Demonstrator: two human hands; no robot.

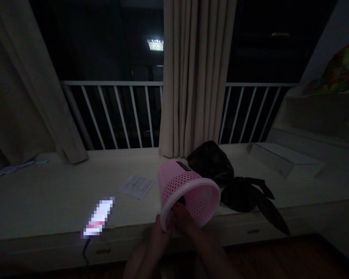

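Pink basket [169, 179], tipped at an angle.
I want the left hand [162, 229], clamped on the rim [204, 181], bracing firmly; the right hand [182, 217] reaches inside, its grip I cannot tell.

Pink plastic basket [189, 193], round and open-mouthed, flaring to a thick, smooth rim [213, 184]. Pierced near the rim with a band of small holes; plain toward the base, with a dark label [184, 166] on the upward side. Tipped well over at the front of the surface [133, 213], with the mouth facing the near side and slightly right. Held at the lower left of the rim by the left hand [163, 225]; reached into by the right hand [180, 216]. Dark inside beside those fingers, too dim to identify.
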